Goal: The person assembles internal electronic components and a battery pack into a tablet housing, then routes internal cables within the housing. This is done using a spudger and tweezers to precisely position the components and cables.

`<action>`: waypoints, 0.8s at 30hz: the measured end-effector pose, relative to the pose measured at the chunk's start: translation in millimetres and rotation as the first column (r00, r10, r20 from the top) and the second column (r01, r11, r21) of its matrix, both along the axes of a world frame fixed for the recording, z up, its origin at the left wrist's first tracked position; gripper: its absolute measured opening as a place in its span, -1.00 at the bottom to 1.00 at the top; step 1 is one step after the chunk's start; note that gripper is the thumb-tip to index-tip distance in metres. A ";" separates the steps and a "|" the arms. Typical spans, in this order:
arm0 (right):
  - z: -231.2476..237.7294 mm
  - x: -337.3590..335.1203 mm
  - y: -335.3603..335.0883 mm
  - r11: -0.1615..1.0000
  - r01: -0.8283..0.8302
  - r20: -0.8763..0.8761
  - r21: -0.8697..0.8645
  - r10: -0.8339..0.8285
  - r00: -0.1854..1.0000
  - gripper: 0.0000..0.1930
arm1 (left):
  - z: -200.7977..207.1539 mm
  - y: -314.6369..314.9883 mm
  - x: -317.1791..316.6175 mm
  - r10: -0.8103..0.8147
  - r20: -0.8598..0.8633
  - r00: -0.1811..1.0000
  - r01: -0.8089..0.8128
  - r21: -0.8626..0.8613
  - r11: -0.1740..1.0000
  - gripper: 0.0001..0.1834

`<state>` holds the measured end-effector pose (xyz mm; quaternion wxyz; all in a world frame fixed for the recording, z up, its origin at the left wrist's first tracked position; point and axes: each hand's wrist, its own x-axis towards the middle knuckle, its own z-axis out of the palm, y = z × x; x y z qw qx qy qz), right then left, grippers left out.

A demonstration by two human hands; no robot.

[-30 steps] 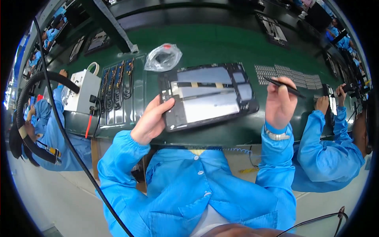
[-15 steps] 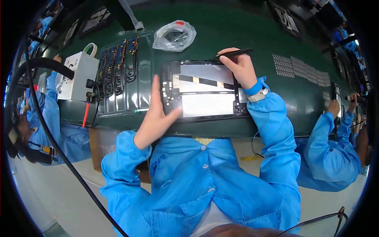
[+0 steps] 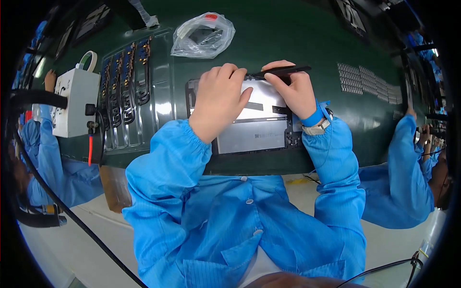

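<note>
An opened tablet [image 3: 254, 137] lies in front of me, its black frame around silver, battery-like panels. My left hand [image 3: 218, 98] reaches over its left part. The fingertips are at the far edge, with the thumb stretched apart, and nothing shows in that hand. From the right, my right hand [image 3: 295, 96] is closed on a slim black tool [image 3: 290, 70], pinched between thumb and fingers. The tool points left along the tablet's far edge, its tip close to my left fingertips. My left hand hides the tablet's upper left part.
Beyond the tablet lies a clear plastic bag [image 3: 204, 36]. At left, a clear tray [image 3: 161, 125] holds several dark circuit strips [image 3: 128, 84], beside a white box [image 3: 74, 103] with cables. Rows of small metallic pieces [image 3: 367, 81] lie at right. Co-workers in blue sit on both sides.
My left hand has moved from the tablet's left edge up over it to the far edge. A striped strip across the upper panel is now mostly covered. The right hand keeps the black tool.
</note>
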<state>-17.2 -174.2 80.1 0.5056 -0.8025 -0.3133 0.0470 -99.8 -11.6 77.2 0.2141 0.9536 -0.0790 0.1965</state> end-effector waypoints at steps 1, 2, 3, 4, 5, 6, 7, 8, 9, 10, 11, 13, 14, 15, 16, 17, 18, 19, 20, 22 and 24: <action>-1.6 0.3 -0.2 1.000 0.006 -0.009 -0.003 -0.006 1.000 -0.84 | -1.7 -0.3 -0.4 0.010 0.026 1.000 -0.010 0.006 1.000 -0.64; -1.5 0.7 0.0 1.000 0.000 0.036 -0.007 0.000 0.999 -0.84 | -2.0 -0.3 0.0 0.005 0.017 1.000 -0.005 0.003 1.000 -0.64; -1.3 0.8 0.5 1.000 -0.007 0.080 -0.011 0.008 0.997 -0.84 | -0.9 0.2 0.5 0.005 0.025 1.000 -0.004 -0.012 1.000 -0.63; -0.6 0.5 0.6 1.000 -0.003 0.073 -0.014 0.004 0.997 -0.84 | -0.1 0.4 1.3 0.005 0.034 0.999 -0.004 -0.027 1.000 -0.61; 0.2 -0.3 0.9 1.000 0.003 0.036 0.002 -0.003 0.999 -0.84 | -0.4 0.9 1.6 0.002 0.027 1.000 -0.001 -0.030 1.000 -0.61; 0.3 -0.5 1.4 1.000 0.008 0.000 0.019 -0.008 1.000 -0.85 | -1.0 1.6 1.6 -0.003 0.044 0.999 0.005 -0.046 0.999 -0.61; -0.3 0.9 0.2 1.000 0.012 -0.004 0.014 -0.012 1.000 -0.85 | -1.7 1.2 2.3 -0.009 0.063 0.998 0.013 -0.063 0.998 -0.60; -1.1 2.5 -1.5 0.993 0.041 -0.088 0.110 -0.032 0.996 -0.85 | -2.5 0.8 2.9 -0.013 0.059 0.998 0.017 -0.068 0.998 -0.60; -1.3 3.8 -2.6 0.976 0.078 -0.172 0.202 -0.043 0.984 -0.85 | -3.4 0.4 3.3 0.004 0.047 0.999 -0.001 -0.070 0.998 -0.59; 0.4 2.7 -2.1 0.969 0.124 -0.229 0.216 -0.073 0.971 -0.86 | -3.9 0.5 2.8 0.025 0.033 0.999 -0.023 -0.069 0.997 -0.58; 0.0 3.5 -1.8 0.969 0.125 -0.233 0.213 -0.074 0.970 -0.86 | -2.8 0.4 2.3 0.025 0.028 0.999 -0.023 -0.071 0.997 -0.58; -1.3 5.0 -1.8 0.944 0.162 -0.234 0.287 -0.094 0.968 -0.86 | 0.5 0.1 1.5 0.019 0.009 1.000 -0.018 -0.080 0.997 -0.60; 0.5 4.5 -2.2 0.941 0.192 -0.278 0.279 -0.113 0.954 -0.86 | 0.3 0.2 1.3 0.018 0.003 1.000 -0.017 -0.082 0.996 -0.60; 0.0 4.6 -2.6 0.941 0.195 -0.283 0.275 -0.115 0.952 -0.86 | -0.2 0.5 1.1 0.011 0.005 1.000 -0.010 -0.081 0.997 -0.62; -0.8 5.1 -3.4 0.943 0.192 -0.265 0.272 -0.118 0.957 -0.85 | -0.5 0.3 1.4 0.003 0.008 1.000 -0.003 -0.081 0.997 -0.63; -1.3 5.6 -4.2 0.945 0.189 -0.248 0.268 -0.122 0.961 -0.85 | 0.1 0.5 1.7 0.001 0.003 1.000 -0.001 -0.084 0.996 -0.63; -1.3 5.6 -4.4 0.945 0.193 -0.252 0.264 -0.126 0.959 -0.85 | 1.1 0.9 2.0 -0.013 -0.030 0.999 0.011 -0.082 0.997 -0.64; -0.9 5.0 -3.3 0.943 0.202 -0.270 0.266 -0.128 0.954 -0.85 | 2.0 1.4 1.6 -0.024 -0.063 0.998 0.019 -0.078 0.997 -0.65; -0.1 4.5 -2.8 0.940 0.210 -0.287 0.267 -0.131 0.949 -0.85 | 2.3 1.4 1.5 -0.024 -0.068 0.997 0.019 -0.079 0.997 -0.65; 3.6 3.9 -4.2 0.958 0.187 -0.281 0.218 -0.122 0.952 -0.84 | 2.1 1.2 1.5 -0.017 -0.069 0.997 0.013 -0.064 0.998 -0.65; 2.6 4.2 -4.6 0.972 0.164 -0.275 0.169 -0.113 0.955 -0.83 | 2.2 0.3 1.8 -0.005 -0.068 0.998 0.001 -0.067 0.998 -0.65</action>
